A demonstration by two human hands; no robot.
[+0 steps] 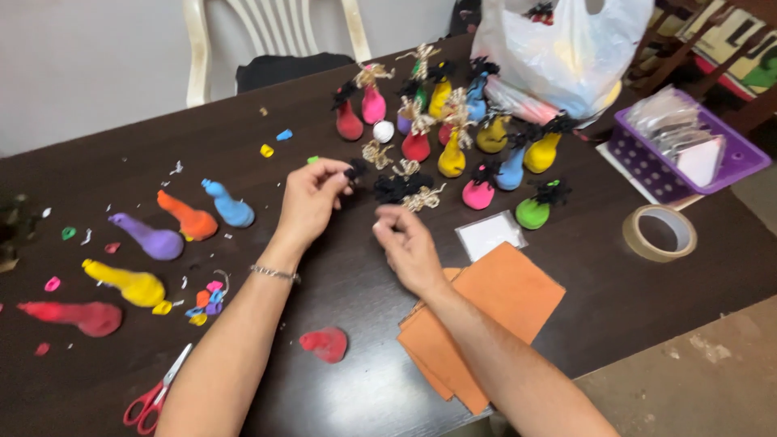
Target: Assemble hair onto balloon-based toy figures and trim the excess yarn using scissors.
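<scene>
The left hand [312, 198] pinches a small tuft of black yarn [353, 171] between thumb and fingertips, just beside the loose pile of black and tan yarn bits [405, 190] at the table's middle. The right hand [409, 243], on the near side of that pile, has its fingertips drawn together; whether anything sits between them I cannot tell (too small and blurred).

Beyond the pile stands a cluster of finished balloon figures [453, 121], each already topped with hair. Well to the left of the pile lie five filled balloons [162, 239] with no hair yet, and a red one [325, 343] lies nearer the person, so by my judgement well over half is done. Orange felt sheets [486, 311] lie under the right forearm, red-handled scissors [154, 396] at the near edge.
</scene>
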